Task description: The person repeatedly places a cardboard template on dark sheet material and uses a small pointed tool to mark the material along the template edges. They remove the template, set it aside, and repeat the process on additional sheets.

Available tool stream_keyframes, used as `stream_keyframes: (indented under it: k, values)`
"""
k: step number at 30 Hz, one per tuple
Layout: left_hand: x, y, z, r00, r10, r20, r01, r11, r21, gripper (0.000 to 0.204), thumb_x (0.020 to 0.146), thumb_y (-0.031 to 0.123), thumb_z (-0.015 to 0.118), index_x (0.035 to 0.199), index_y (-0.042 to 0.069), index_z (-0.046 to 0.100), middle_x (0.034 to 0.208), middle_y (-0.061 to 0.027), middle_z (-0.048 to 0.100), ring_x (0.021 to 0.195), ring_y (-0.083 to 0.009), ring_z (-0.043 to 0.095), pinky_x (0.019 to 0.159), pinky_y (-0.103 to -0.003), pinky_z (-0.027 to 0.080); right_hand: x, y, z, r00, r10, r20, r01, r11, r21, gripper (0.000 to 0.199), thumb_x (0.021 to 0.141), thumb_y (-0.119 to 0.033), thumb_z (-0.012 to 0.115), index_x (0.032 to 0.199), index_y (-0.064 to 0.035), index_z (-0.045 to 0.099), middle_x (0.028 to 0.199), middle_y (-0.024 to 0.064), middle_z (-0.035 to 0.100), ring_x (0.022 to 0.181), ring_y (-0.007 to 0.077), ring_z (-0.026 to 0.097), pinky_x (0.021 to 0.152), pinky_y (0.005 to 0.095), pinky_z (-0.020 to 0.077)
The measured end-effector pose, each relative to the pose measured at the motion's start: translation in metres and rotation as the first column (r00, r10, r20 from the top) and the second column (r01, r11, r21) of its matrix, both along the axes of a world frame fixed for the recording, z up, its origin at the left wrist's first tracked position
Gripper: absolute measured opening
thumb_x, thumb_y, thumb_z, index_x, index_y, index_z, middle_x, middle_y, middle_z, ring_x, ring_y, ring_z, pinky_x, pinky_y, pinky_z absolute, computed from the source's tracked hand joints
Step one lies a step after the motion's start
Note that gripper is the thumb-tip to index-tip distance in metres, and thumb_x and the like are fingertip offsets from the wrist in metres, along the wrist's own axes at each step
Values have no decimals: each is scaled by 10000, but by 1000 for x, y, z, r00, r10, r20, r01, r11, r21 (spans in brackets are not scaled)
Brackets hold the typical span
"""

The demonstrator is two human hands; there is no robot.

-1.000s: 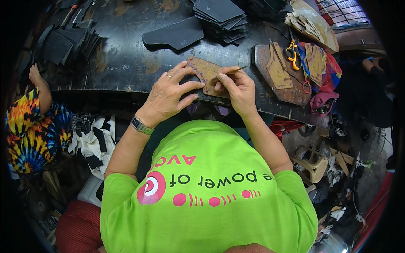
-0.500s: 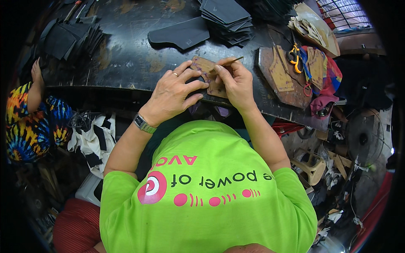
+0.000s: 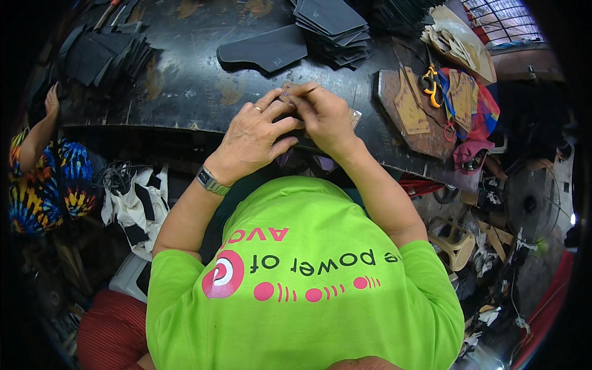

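My left hand (image 3: 256,132) lies with its fingers spread, fingertips resting on a brown, flat template-like piece (image 3: 286,92) near the table's edge. Over the same piece, my right hand (image 3: 327,120) is closed in a pinch around a thin pen-like stick (image 3: 313,89). The fingers hide most of the stick and its tip. Much of the brown piece is covered by both hands. Just beyond them lies a dark cut panel (image 3: 262,49), next to a stack of similar panels (image 3: 333,28).
To the right, a worn board (image 3: 394,98) carries brown templates (image 3: 412,111) and orange-handled scissors (image 3: 431,86). A box of pale pieces (image 3: 459,43) stands behind it. More dark panels (image 3: 105,55) lie at the left, near another person's hand (image 3: 52,102).
My right hand has moved left and slightly away from me across the brown piece, closer to my left fingertips. My left hand has stayed put.
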State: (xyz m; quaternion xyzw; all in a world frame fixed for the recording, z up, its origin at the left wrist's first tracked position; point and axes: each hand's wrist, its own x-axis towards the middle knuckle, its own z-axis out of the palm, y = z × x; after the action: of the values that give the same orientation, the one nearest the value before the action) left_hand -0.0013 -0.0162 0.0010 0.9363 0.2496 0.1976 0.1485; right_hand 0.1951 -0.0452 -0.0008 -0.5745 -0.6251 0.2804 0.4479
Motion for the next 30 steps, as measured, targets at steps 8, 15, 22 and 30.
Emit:
stream_keyframes:
  k: [8,15,22,30]
  values:
    - [-2,-2,1,1000,-4,3,4,999,-38,337,861,247,813,1165,140,716,1315,-77,625,1447,-325,482,1001,-438,463,-3,4,-8,997,25,-75,-20,998,67,63,968,-40,673,1022,-8,668,875,156,725,799,321,719,730,386,564]
    - [0,1,1,1000,-11,-9,10,999,-46,321,869,252,812,1158,147,722,1318,-73,626,1446,-321,475,1001,-440,462,7,16,-8,997,79,-2,-78,993,87,48,989,-41,663,1005,4,659,876,133,729,693,177,690,646,339,548]
    - [-1,-1,1,1000,6,-27,-8,998,-60,330,892,263,797,1201,173,726,1324,-70,623,1448,-315,470,1021,-453,463,-5,17,-9,1000,11,2,-11,995,95,35,980,-30,659,1014,-22,665,841,157,733,746,213,740,668,341,563]
    - [-1,-2,2,1000,-8,1,8,998,-59,334,887,265,799,1192,155,718,1314,-76,621,1437,-321,476,1026,-460,466,0,28,-12,968,-61,-242,62,998,-3,54,965,-46,655,1019,-45,655,898,194,711,781,382,711,688,414,563]
